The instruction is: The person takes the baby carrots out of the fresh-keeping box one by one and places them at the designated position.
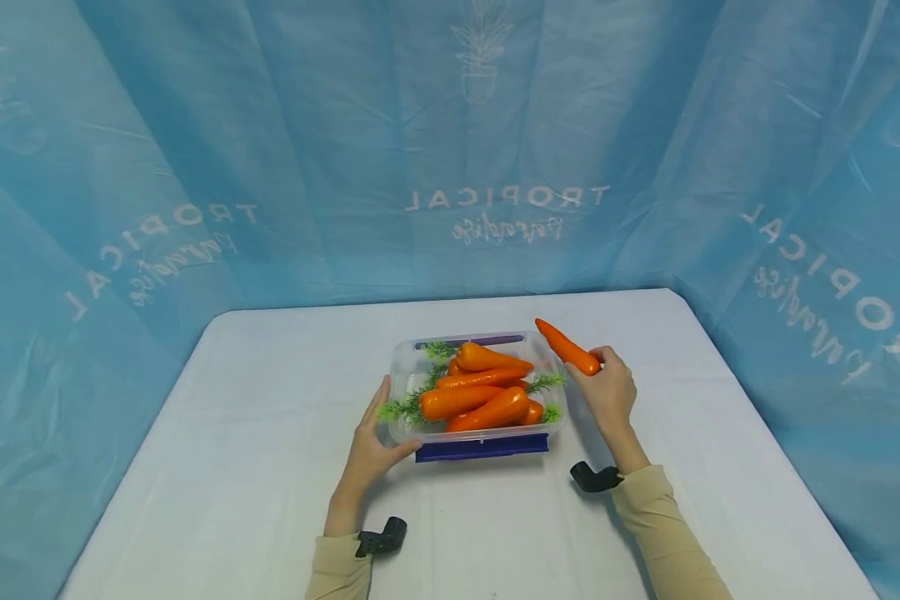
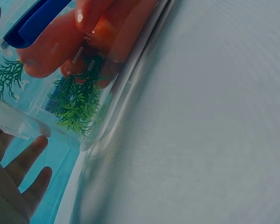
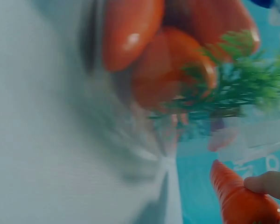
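Right hand pinches carrot by its thick end, near far right corner of box. Left hand, fingers spread wide, straddles near left corner

To me this seems a curtained recording booth: blue printed curtains surround the white table on three sides, and black cameras sit on both wrists.

Plain beige sleeves, pair of stubby black wrist cameras
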A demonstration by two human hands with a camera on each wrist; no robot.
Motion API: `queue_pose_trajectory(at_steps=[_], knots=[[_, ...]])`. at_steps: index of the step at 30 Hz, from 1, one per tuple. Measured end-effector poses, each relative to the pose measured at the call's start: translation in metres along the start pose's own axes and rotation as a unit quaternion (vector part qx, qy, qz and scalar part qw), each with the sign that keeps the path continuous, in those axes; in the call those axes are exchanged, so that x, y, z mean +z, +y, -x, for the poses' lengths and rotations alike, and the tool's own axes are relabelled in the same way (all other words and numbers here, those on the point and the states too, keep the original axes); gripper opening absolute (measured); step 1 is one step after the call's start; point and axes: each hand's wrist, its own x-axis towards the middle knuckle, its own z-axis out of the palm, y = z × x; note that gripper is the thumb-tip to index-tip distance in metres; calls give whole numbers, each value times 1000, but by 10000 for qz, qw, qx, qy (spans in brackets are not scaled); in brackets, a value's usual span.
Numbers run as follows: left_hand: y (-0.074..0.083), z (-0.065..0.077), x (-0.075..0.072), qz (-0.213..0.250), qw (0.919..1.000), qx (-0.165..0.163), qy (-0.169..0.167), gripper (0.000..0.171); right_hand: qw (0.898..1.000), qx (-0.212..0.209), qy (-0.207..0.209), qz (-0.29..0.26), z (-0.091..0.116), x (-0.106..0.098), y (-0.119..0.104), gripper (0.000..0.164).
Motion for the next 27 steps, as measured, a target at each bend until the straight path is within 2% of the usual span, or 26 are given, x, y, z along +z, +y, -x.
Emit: queue_pose_trajectory(at_steps=[6, 14, 21, 27], knots=[[1, 0, 1, -8, 10000, -47, 7, 108, 9995, -9, -245, 192, 3, 11, 9, 35], [1, 0, 0, -95, 10000, -29, 6, 107, 9970, 270, -656, 322, 6, 19, 13, 32], [3, 0, 0, -87, 9999, -66, 39, 105, 9967, 168, -724, 340, 9, 25, 15, 27], [3, 0, 0, -100, 9999, -93, 44, 106, 9954, 283, -838, 356, 10, 26, 18, 27]])
